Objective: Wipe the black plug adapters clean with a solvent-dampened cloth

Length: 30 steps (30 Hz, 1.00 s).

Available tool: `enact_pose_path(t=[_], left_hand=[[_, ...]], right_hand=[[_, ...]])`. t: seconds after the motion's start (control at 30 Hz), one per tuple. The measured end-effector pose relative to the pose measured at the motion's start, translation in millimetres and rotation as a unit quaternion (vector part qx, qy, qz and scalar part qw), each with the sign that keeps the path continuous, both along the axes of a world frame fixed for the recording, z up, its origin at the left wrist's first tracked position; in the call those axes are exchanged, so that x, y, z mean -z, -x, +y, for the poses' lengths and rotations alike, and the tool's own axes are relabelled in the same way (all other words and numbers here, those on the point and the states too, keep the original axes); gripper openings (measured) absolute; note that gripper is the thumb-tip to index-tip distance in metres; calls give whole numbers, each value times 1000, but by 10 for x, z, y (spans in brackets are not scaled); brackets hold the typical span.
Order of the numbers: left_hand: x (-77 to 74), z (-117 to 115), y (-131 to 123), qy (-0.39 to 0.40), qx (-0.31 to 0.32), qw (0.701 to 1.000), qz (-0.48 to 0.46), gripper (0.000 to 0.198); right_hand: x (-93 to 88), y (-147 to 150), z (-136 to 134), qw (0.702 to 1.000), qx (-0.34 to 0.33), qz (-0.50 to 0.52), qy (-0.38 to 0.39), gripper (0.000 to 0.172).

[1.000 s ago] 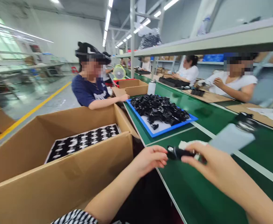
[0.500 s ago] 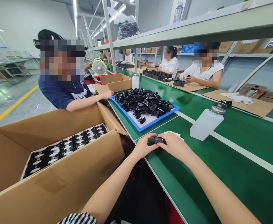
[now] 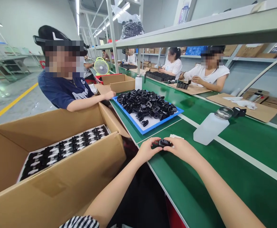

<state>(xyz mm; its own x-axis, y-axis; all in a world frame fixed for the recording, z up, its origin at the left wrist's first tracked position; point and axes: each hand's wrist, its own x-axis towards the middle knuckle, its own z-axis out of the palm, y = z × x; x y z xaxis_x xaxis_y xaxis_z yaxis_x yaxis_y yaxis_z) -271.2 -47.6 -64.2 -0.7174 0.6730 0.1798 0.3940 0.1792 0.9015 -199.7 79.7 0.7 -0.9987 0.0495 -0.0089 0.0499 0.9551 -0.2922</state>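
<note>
Over green bench, hands pinching black part

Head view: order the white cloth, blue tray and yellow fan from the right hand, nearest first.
1. White cloth, just beyond the right hand, which holds a black part.
2. Blue tray, ahead and left.
3. Yellow fan, far up the line, left.

One blue tray, black parts on it way too many to count, one part in front. Two bottles, right of and behind it. One fan behind.
</note>
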Motion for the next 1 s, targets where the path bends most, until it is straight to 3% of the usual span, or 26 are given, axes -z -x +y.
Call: enact_pose_path(t=[0.5,0.7,0.83,1.0], left_hand=[[14,1,-11,-3,2,1000,24,35],[-9,-10,-27,16,10,998,61,39],[-229,-39,-9,114,25,978,171,33],[-722,96,74,326,90,900,276,24]], right_hand=[[8,20,37,1000,21,-14,-10,17],[29,37,28,998,31,-4,-56,21],[18,60,24,996,32,1,-77,23],[-31,91,63,999,-15,-33,-4,13]])
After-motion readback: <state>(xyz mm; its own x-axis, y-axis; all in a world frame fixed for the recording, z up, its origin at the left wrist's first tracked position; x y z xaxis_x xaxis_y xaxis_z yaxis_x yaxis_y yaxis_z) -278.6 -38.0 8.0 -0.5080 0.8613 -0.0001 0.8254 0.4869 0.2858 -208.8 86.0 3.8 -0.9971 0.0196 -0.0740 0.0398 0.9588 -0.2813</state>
